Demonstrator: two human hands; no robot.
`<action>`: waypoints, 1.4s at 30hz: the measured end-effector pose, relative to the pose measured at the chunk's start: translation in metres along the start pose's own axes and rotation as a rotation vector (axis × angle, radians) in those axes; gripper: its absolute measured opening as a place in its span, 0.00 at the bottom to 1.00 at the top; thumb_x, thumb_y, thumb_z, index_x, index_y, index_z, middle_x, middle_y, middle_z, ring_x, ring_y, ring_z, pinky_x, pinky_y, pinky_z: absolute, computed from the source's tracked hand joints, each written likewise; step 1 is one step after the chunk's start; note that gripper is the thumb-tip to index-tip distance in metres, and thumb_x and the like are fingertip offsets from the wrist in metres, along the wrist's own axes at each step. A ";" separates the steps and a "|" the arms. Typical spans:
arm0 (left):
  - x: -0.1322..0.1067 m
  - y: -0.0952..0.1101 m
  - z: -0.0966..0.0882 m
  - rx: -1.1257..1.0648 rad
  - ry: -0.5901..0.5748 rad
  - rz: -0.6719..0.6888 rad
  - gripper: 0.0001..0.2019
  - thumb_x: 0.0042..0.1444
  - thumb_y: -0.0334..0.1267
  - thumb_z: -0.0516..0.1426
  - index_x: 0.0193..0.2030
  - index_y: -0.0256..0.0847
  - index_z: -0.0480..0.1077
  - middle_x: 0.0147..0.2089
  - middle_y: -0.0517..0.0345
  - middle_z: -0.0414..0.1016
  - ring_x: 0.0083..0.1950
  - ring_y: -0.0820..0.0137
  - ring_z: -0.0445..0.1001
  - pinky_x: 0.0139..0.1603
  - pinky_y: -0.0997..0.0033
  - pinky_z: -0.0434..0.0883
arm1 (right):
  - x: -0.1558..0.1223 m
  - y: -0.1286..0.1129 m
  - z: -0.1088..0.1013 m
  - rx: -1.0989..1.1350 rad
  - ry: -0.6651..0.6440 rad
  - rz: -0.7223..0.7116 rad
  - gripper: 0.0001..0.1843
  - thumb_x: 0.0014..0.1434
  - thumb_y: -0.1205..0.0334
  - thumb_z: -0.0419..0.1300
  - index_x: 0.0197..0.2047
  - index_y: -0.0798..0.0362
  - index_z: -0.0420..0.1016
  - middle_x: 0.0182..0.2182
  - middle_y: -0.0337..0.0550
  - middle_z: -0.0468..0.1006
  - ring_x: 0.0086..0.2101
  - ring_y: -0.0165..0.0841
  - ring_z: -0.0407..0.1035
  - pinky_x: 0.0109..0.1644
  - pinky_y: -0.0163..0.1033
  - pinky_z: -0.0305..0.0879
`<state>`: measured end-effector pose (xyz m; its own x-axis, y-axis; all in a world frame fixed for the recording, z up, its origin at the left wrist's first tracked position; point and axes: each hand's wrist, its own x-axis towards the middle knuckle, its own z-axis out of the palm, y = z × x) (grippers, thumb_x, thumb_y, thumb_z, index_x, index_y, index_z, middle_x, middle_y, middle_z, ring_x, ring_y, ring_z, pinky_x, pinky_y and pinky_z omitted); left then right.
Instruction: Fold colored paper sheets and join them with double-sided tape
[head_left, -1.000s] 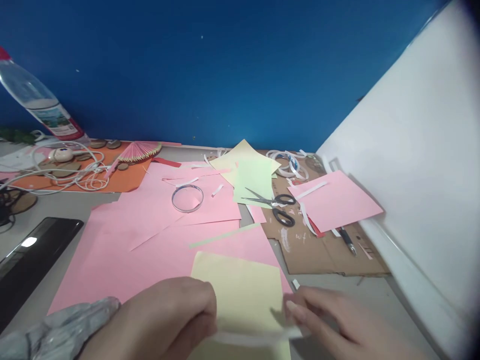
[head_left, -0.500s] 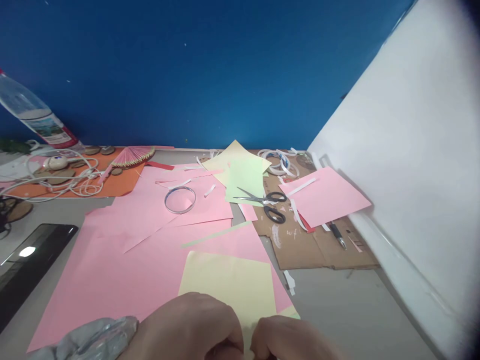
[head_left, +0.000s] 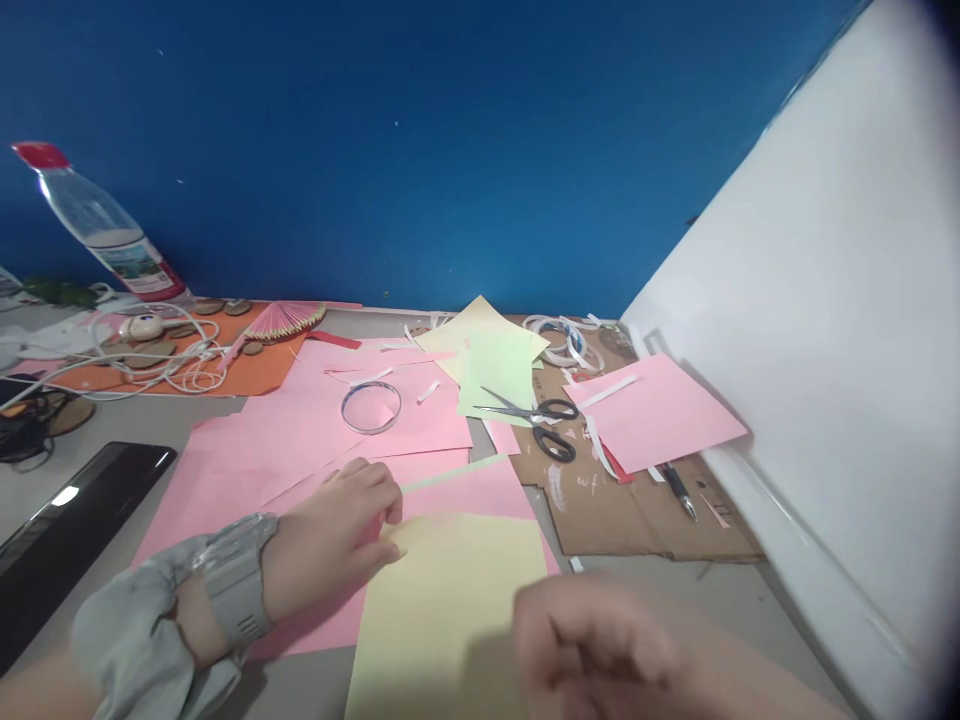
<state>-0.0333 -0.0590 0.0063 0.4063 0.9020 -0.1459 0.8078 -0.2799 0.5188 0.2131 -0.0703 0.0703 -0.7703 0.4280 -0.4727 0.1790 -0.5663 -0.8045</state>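
A pale yellow sheet of paper [head_left: 442, 600] lies at the front, partly over large pink paper [head_left: 217, 480]. My left hand [head_left: 337, 540], with a grey watch on its wrist, is closed at the sheet's upper left corner, thumb on top and fingers curled at the edge. Above the sheet's right side is my right hand [head_left: 592, 640], its fingers bent and smeared by motion. Whether it holds anything does not show. Black-handled scissors [head_left: 551, 410] lie with blades apart on a light green paper [head_left: 499, 370]. On the pink paper rests a thin ring [head_left: 371, 432].
A pink sheet [head_left: 664, 415], a pen [head_left: 680, 492] and tape rolls [head_left: 562, 338] are on brown cardboard [head_left: 600, 520] at the right. To the left are a black phone-like slab [head_left: 67, 540], white cables [head_left: 195, 370], a folded pink fan [head_left: 285, 320] and a leaning bottle [head_left: 120, 245].
My hands were close together at the bottom edge. The left has moved up and left to the yellow sheet's corner; the right has moved rightwards, apart from it. The view has shifted slightly.
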 end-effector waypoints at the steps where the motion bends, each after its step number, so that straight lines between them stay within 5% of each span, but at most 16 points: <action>1: 0.001 0.002 0.000 -0.022 -0.010 -0.003 0.05 0.54 0.38 0.54 0.31 0.40 0.67 0.34 0.58 0.69 0.38 0.67 0.66 0.40 0.67 0.63 | 0.009 0.000 0.001 0.025 -0.010 0.012 0.16 0.54 0.47 0.59 0.32 0.52 0.66 0.23 0.34 0.67 0.20 0.21 0.54 0.26 0.27 0.53; 6: 0.008 0.007 0.007 -0.279 -0.017 -0.083 0.13 0.59 0.42 0.48 0.29 0.39 0.68 0.26 0.63 0.69 0.28 0.73 0.65 0.29 0.75 0.60 | 0.052 0.005 -0.007 0.065 -0.040 0.031 0.15 0.55 0.51 0.60 0.29 0.54 0.65 0.13 0.27 0.57 0.17 0.22 0.53 0.24 0.28 0.55; 12: 0.012 0.005 0.023 -0.619 0.039 -0.153 0.14 0.59 0.44 0.49 0.36 0.37 0.71 0.31 0.58 0.76 0.32 0.71 0.71 0.32 0.75 0.65 | 0.083 0.013 -0.021 -0.169 0.194 -0.094 0.13 0.58 0.53 0.57 0.29 0.55 0.65 0.18 0.30 0.61 0.20 0.23 0.54 0.26 0.29 0.53; 20: 0.012 0.000 0.021 -0.610 0.021 -0.113 0.16 0.63 0.39 0.45 0.44 0.40 0.73 0.37 0.58 0.77 0.38 0.69 0.73 0.41 0.74 0.68 | 0.093 0.022 -0.025 -0.212 0.236 -0.111 0.17 0.60 0.49 0.52 0.31 0.55 0.65 0.18 0.30 0.60 0.20 0.24 0.57 0.30 0.32 0.57; 27: 0.014 0.000 0.024 -0.622 0.003 -0.070 0.17 0.62 0.36 0.45 0.51 0.43 0.71 0.47 0.59 0.76 0.47 0.67 0.72 0.49 0.74 0.66 | 0.094 0.027 -0.027 -0.516 0.381 -0.126 0.17 0.64 0.50 0.46 0.30 0.52 0.64 0.21 0.33 0.62 0.22 0.26 0.56 0.25 0.32 0.50; 31: 0.015 -0.001 0.024 -0.643 -0.025 -0.097 0.16 0.62 0.35 0.46 0.50 0.43 0.71 0.44 0.61 0.77 0.43 0.70 0.72 0.46 0.77 0.67 | 0.095 0.024 -0.027 -0.664 0.426 -0.159 0.16 0.65 0.53 0.45 0.30 0.50 0.64 0.23 0.33 0.62 0.24 0.27 0.54 0.25 0.33 0.46; 42: 0.016 -0.002 0.019 -0.676 -0.082 -0.102 0.15 0.63 0.37 0.45 0.48 0.42 0.71 0.40 0.60 0.76 0.40 0.71 0.71 0.47 0.74 0.66 | 0.096 0.030 -0.026 -0.627 0.416 -0.135 0.16 0.65 0.51 0.43 0.34 0.50 0.64 0.23 0.32 0.61 0.22 0.26 0.53 0.23 0.33 0.45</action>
<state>-0.0197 -0.0500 -0.0128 0.3945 0.8779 -0.2716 0.4109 0.0959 0.9066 0.1607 -0.0277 -0.0085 -0.5389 0.7653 -0.3520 0.5091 -0.0370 -0.8599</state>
